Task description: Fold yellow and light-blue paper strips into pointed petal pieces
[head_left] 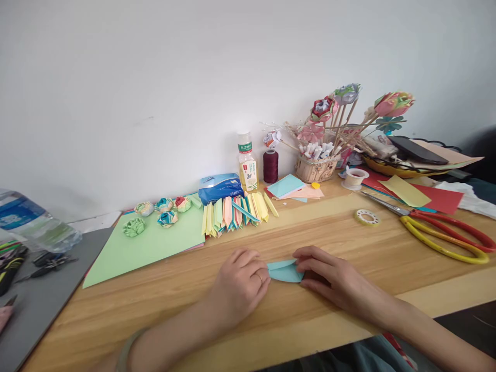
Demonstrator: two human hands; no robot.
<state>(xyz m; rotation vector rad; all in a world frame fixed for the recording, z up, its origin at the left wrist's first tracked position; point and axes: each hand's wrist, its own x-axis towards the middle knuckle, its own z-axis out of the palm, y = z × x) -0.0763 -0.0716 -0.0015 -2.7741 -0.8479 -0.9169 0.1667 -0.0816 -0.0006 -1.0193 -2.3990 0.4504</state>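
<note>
A small piece of folded blue paper (284, 272) lies low over the wooden table (174, 305), between my two hands. My left hand (244, 281) is closed on its left end, a ring on one finger. At the right end, my right hand (325, 271) pinches the paper between thumb and fingers. A crease runs lengthwise along the paper; both ends are covered by my fingers. Beyond my hands lies a row of folded paper strips (236, 214) in yellow, green, pink and blue.
Folded paper flowers (134, 227) rest on green sheets (155, 258) at the left. Large scissors (426, 222) and a tape roll (367, 217) lie to the right. Along the wall stand a bottle (248, 165), maroon thread (270, 166) and a flower basket (316, 169).
</note>
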